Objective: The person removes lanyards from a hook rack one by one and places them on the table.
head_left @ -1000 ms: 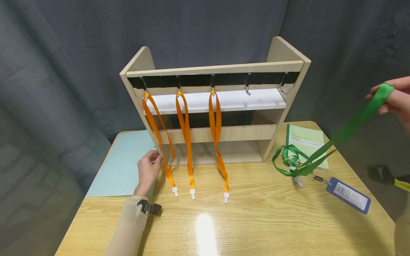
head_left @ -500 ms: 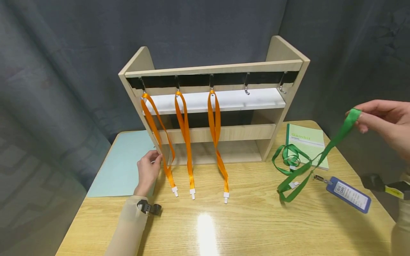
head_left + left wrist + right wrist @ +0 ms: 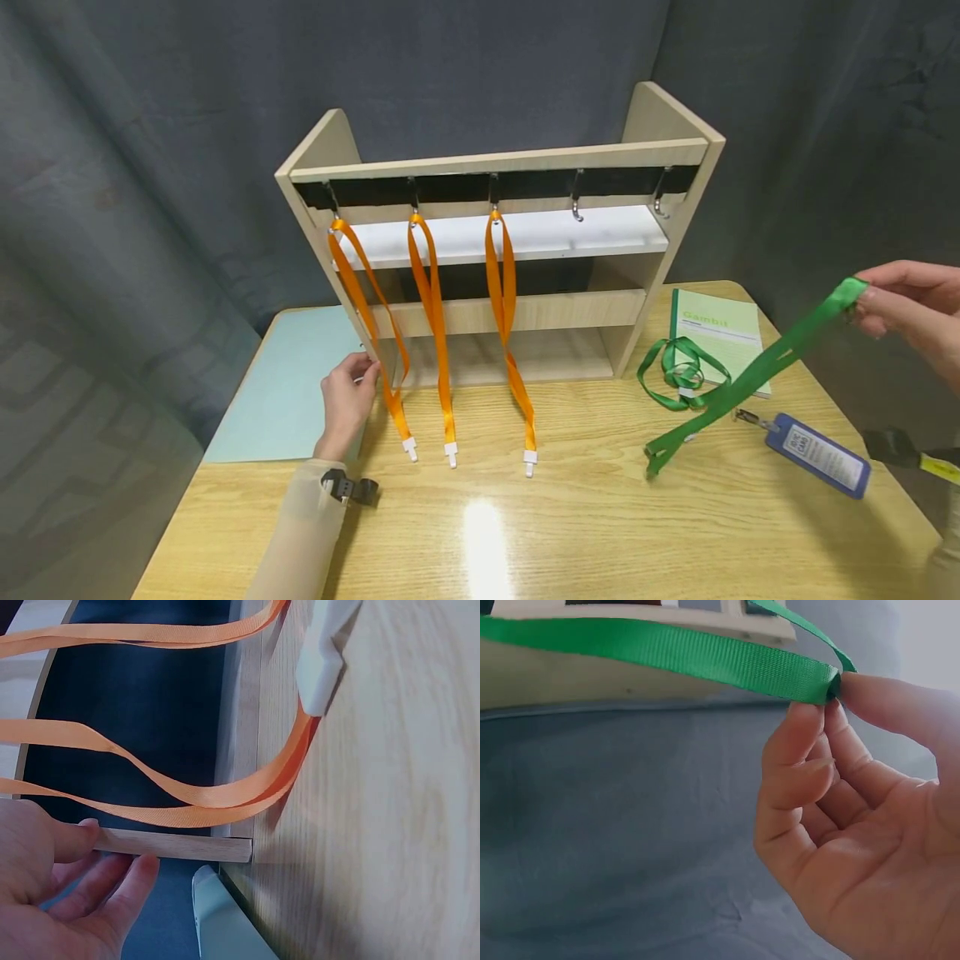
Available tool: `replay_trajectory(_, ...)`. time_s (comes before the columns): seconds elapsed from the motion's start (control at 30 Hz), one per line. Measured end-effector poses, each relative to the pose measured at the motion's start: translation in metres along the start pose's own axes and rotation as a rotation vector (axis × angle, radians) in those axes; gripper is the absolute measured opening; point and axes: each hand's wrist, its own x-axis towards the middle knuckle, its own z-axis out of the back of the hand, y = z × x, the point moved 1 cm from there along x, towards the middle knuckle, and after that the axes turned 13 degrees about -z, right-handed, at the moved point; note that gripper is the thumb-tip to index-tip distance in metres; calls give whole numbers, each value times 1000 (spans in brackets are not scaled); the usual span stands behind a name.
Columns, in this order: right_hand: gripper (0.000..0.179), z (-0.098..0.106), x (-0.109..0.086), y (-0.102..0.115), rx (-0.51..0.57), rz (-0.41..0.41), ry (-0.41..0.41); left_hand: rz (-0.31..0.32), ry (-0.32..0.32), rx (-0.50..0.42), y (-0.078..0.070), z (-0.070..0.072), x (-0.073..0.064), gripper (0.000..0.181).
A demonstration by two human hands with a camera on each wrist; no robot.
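Since the earlier frame of half a second before, the right hand (image 3: 915, 312) had moved slightly lower and further right, and the green lanyard (image 3: 765, 364) in it had gone from a loosely looped lower end to a longer, straighter slant. The left hand (image 3: 348, 396) had kept its position.

The right hand pinched one end of the green lanyard between thumb and fingers, above the right side of the wooden table (image 3: 585, 517). From that grip the strap sloped down to the left, its lower end in front of the coiled lanyard (image 3: 667, 362); whether that end touched the table could not be determined.

The left hand gripped the edge of the left side panel of the wooden shelf unit (image 3: 562, 308), thumb on one face and fingers on the other. The light blue sheet (image 3: 285, 392) lay beside it.

Three orange lanyards (image 3: 442, 350) hung from the three leftmost of the unit's five metal hooks (image 3: 577, 208), white clips downward. The coiled lanyard, also green, lay partly over the notebook (image 3: 716, 329). The blue card holder (image 3: 819, 454) lay nearer the front, below the right hand.
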Motion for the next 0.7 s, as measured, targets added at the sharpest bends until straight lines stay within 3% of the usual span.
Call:
replay_trajectory(0.07, 27, 11, -1, -5, 114, 12, 25, 1, 1, 1, 0, 0, 0, 16)
replay_trajectory(0.13, 27, 19, -2, -8, 144, 7, 15, 2, 2, 2, 0, 0, 0, 16)
replay_trajectory(0.3, 24, 18, -4, -8, 80, -13, -32, 11, 3, 9, -1, 0, 0, 16)
replay_trajectory(0.4, 25, 6, -8, -8, -186, -91, -112, 14, 4, 13, -1, -1, 0, 16)
replay_trajectory(0.53, 15, -9, -16, -13, -618, -323, -174, 9, 5, 14, -1, -1, 0, 17)
replay_trajectory(0.7, 32, -19, -17, -27, -766, -479, -91, 8, 2, 11, -1, 0, 0, 16)
